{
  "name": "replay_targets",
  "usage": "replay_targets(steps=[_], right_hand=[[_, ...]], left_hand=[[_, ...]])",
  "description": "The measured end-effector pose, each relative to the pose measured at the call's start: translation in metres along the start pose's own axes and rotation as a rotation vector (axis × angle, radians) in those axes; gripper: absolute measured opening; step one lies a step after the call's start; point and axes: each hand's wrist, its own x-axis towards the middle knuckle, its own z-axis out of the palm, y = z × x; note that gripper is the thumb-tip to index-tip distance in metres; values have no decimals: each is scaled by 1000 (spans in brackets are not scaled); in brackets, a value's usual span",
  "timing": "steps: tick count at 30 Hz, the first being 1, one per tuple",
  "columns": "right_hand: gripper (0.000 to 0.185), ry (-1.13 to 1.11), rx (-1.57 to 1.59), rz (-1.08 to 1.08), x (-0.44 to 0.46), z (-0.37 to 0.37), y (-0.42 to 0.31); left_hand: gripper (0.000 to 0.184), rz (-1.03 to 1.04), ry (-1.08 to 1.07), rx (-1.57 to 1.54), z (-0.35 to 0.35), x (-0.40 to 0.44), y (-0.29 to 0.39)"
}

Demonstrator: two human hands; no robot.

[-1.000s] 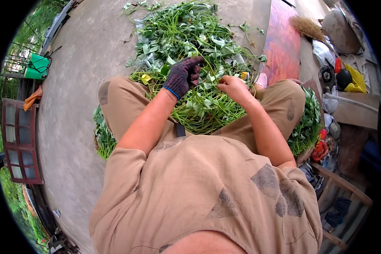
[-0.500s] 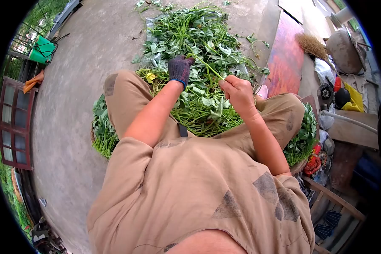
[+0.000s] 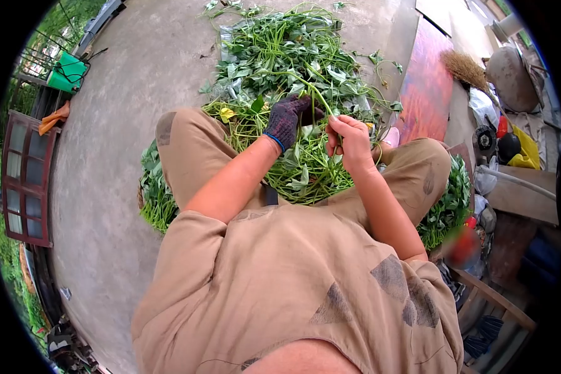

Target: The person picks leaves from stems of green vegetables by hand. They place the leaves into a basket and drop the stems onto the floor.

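A long green vine, which looks like sweet potato vine, is pinched near its lower end by my bare right hand. It slants up and left over the heap. My left hand, in a dark knitted glove with a blue cuff, is beside the vine, its fingers closed around green stalks that hang from it. Under both hands a large heap of leafy vines covers a plastic sheet. Cut stems lie tangled between my legs. A yellow leaf shows left of the glove.
Bundled greens stand beside my left thigh and right thigh. To the right are a reddish board, a straw broom, bags and a wooden frame. A green bucket and a window frame are at left.
My gloved left hand has moved right and slightly down, close to my right hand, and has closed on stalks along the vine. The right hand still grips the vine and has turned a little.
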Motion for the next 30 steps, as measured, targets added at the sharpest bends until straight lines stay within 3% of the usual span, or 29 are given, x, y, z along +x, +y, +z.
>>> replay_targets(steps=[3,6,7,10,11,13,16,18,20,22,25,28,30], right_hand=[[28,68,-6,-48,7,-1,0],[24,89,-5,-14,11,-12,-7],[24,90,6,5,8,-13,-12],[24,20,28,-25,7,-15,-8],[24,3,37,-36,4,-15,-12],[24,42,25,-87,7,-19,-13],[15,75,135,-69,15,-21,-10],[18,80,229,-23,22,-21,-8],[26,79,192,-52,27,-19,-2],[30,72,65,-100,32,-23,5],[37,114,-419,-358,39,-38,22],[43,-25,-615,-135,20,-40,20],[39,-121,-776,-163,6,-28,25]], left_hand=[[23,-71,-45,-63,0,-5,9],[24,-46,-31,531,5,-9,30],[24,171,35,811,-5,1,21],[20,581,316,839,-71,57,-21],[19,442,264,865,-120,82,-33],[13,-82,297,293,-78,48,6],[21,-132,-20,317,-11,1,13],[35,-65,-145,499,12,-23,-5],[35,-233,-164,604,37,-36,-5],[31,-260,-158,655,35,-34,-7],[25,-245,-70,387,20,-29,-1],[21,-193,-28,308,2,-16,-1],[17,-199,-39,291,4,-18,7]])
